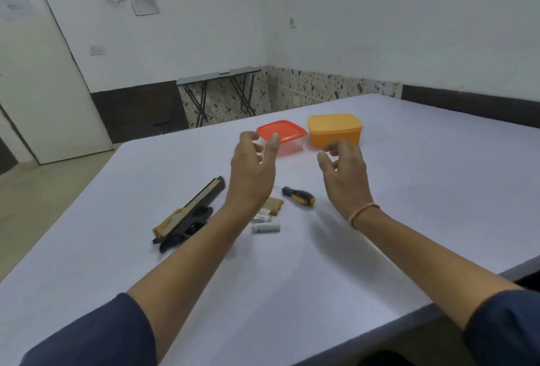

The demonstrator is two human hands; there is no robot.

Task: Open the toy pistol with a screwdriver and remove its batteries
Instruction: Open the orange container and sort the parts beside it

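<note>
"Well, what is held in the head view?"

"Nothing is held. The left hand (pixel 254 167) and the right hand (pixel 344 172) are raised above the counter (pixel 409 190), palms turned toward each other, fingers loosely curled round nothing."

"And where is the toy pistol to be found?"

"The toy pistol (pixel 187 213) is laid flat on the counter, below and to the left of the left hand, partly hidden by that forearm, barrel pointed away from the person. The batteries (pixel 266 227) are seen just under the left wrist: one white cell plainly, others half covered, beside a tan cover piece (pixel 274 205). The screwdriver (pixel 299 195) is laid between the two hands. Since cells lie outside the pistol, the task is judged nearly done. Whether any remain inside cannot be told."

"How would these be handled?"

"The pistol is taken to be light, stiff plastic, best gripped round the body near the grip rather than by the slim barrel. The cells look small, smooth and apt to roll, so a pinch across the middle would be advised. The screwdriver would be taken by its yellow-and-black handle."

"What is seen beyond the hands?"

"A red-lidded box (pixel 282 131) is set just beyond the left fingertips, an orange box (pixel 334 129) beyond the right."
</note>
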